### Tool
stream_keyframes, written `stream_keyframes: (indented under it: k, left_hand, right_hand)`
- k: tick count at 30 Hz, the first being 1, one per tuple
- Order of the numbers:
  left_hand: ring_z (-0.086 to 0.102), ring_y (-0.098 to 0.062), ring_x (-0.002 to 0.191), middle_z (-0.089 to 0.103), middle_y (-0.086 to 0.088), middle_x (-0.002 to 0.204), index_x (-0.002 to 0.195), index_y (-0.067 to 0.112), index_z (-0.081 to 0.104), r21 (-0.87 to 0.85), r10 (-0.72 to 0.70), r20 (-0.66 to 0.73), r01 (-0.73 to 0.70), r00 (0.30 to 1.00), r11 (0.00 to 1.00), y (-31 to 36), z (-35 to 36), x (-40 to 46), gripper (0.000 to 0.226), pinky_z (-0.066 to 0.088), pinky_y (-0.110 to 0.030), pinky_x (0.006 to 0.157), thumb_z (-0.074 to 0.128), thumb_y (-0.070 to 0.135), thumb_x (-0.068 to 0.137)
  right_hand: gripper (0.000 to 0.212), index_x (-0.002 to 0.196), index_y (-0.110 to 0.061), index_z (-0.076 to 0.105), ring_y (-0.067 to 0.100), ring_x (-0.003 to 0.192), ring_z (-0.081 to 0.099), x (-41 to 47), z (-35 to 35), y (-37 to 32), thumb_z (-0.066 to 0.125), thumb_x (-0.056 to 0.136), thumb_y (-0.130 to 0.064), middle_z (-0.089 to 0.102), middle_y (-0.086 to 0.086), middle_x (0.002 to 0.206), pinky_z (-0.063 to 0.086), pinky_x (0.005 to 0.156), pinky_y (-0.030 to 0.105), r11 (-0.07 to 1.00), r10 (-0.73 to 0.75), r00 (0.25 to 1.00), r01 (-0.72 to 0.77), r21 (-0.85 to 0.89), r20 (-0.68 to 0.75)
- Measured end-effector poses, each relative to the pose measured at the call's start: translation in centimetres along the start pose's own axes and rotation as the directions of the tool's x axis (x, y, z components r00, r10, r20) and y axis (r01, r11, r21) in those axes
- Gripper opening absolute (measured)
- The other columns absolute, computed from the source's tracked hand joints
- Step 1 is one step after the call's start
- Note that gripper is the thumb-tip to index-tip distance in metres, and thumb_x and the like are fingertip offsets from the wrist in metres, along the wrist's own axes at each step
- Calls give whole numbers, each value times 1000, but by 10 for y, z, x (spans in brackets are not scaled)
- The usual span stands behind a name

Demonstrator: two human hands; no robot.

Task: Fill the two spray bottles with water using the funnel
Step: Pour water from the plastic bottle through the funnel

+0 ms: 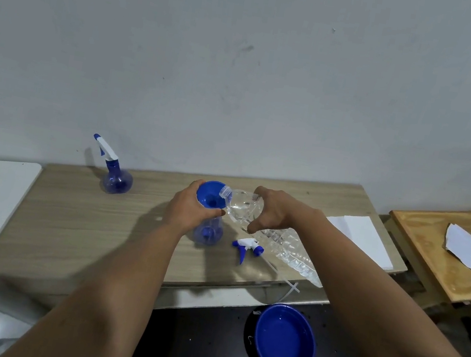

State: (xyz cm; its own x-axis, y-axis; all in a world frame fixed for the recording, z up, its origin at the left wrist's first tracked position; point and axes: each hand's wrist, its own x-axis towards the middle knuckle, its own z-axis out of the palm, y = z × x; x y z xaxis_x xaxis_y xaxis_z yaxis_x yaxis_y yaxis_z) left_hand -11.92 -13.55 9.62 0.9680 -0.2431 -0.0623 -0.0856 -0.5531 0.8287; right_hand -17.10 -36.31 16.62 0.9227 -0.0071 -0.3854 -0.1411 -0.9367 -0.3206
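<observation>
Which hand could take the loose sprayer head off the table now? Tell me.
Probably neither: the left hand steadies the funnel, the right hand grips the water bottle. The sprayer head lies unobstructed below it.

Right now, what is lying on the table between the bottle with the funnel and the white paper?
In the head view, the loose spray nozzle lies there on the table, between the open bottle and the white paper.

A plain room in a home: bare grey-white plastered wall (245, 71), light wood-laminate table (72, 229), varnished wooden side table (431, 255).
</observation>
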Motion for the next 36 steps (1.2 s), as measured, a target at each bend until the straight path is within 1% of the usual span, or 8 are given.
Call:
stream_keyframes:
  k: [7, 11, 16, 18, 21, 26, 31, 36]
  left_hand:
    - [54, -10, 120, 51, 19, 138, 158, 33, 8, -42, -62, 103, 67, 993, 997, -20, -3, -7, 141, 49, -38, 101, 93, 58, 48]
    - [44, -20, 138, 39, 5, 155, 159, 32, 4, -12, -128, 169, 131, 977, 991, -39, 0, -6, 149, 46, -44, 106, 94, 61, 43]
    - [57, -10, 118, 56, 9, 135, 143, 30, 43, -13, -133, 231, 140, 964, 990, -50, 13, 1, 104, 50, -25, 82, 93, 47, 54]
    - [58, 5, 97, 61, 13, 115, 130, 30, 50, -43, -136, 233, 149, 963, 988, -47, 19, 3, 79, 45, -17, 70, 93, 31, 63]
    - [66, -2, 90, 67, 12, 101, 116, 26, 59, -79, -143, 217, 163, 966, 983, -49, 29, 9, 61, 46, -16, 68, 93, 24, 66]
    - [69, -8, 89, 72, 8, 97, 104, 27, 62, -136, -211, 191, 239, 959, 961, -56, 41, 15, 50, 52, -22, 74, 93, 28, 65]
    - [68, 0, 82, 72, 12, 94, 100, 29, 62, -156, -222, 149, 245, 964, 957, -58, 48, 18, 41, 49, -17, 71, 90, 23, 71]
    - [67, -5, 93, 70, 12, 102, 104, 32, 60, -166, -221, 151, 245, 963, 955, -61, 49, 20, 48, 53, -26, 82, 91, 25, 69]
  right_hand:
    - [72, 128, -34, 54, 14, 75, 64, -13, 20, 27, 94, 69, -33, 70, 7, 87, 56, 80, 34, 902, -49, 970, 145, 406, -239]
    - [72, 127, -37, 57, 15, 73, 68, -18, 29, 41, 97, 68, -26, 73, 9, 92, 58, 79, 36, 749, 31, 909, 254, 612, -415]
    - [73, 129, -34, 55, 34, 86, 74, -2, 17, 43, 96, 71, -21, 69, 17, 109, 64, 83, 42, 657, 175, 811, 326, 680, -558]
    - [74, 130, -35, 52, 30, 89, 74, 15, 8, 43, 96, 71, -25, 69, 13, 110, 65, 83, 41, 651, 211, 781, 337, 681, -588]
    - [75, 128, -37, 49, 20, 97, 74, 44, 0, 44, 95, 70, -30, 70, 4, 110, 62, 86, 36, 624, 267, 755, 338, 704, -599]
    - [74, 131, -31, 47, 8, 105, 69, 90, 12, 45, 94, 74, -26, 68, 0, 111, 53, 86, 24, 600, 364, 720, 304, 740, -590]
    - [76, 131, -31, 46, 12, 113, 66, 121, 25, 50, 94, 72, -26, 67, -3, 116, 56, 102, 37, 594, 374, 728, 288, 752, -574]
    - [84, 135, -32, 42, 11, 120, 63, 125, 37, 45, 97, 72, -31, 63, -3, 126, 52, 102, 32, 599, 355, 742, 286, 748, -568]
